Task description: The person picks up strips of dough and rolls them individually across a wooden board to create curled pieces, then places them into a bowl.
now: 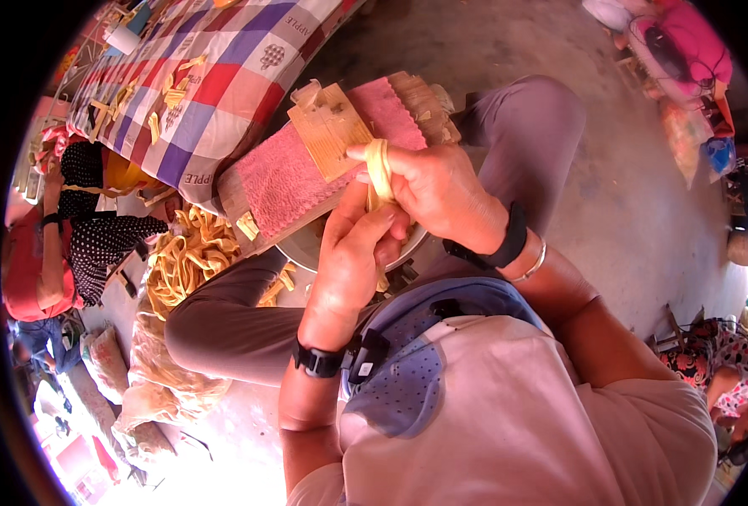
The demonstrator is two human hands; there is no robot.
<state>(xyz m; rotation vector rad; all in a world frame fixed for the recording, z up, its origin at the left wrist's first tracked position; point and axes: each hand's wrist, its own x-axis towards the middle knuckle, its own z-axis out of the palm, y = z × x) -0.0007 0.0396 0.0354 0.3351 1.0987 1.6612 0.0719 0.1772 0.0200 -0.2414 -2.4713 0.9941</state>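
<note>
A soft pale-yellow strip [379, 173] is folded into a loop between my hands, its material unclear. My right hand [448, 192] pinches the strip near its upper end, thumb and fingers pressed around it. My left hand [353, 249] closes on the lower part, close beneath the right. Just beyond them a plank covered with pink towelling [281, 190] lies across my lap. A flat wooden block [330, 131] with a translucent piece at its far end rests on the cloth. Under the plank shows the rim of a round basin [294, 260], mostly hidden by my hands.
Many yellow strips [190, 257] lie heaped left of my knee, by a plastic sack [167, 371]. A table with a checked cloth [222, 93] bears more strips. A person in a red top [32, 261] sits at left; another person [732, 371] is at far right.
</note>
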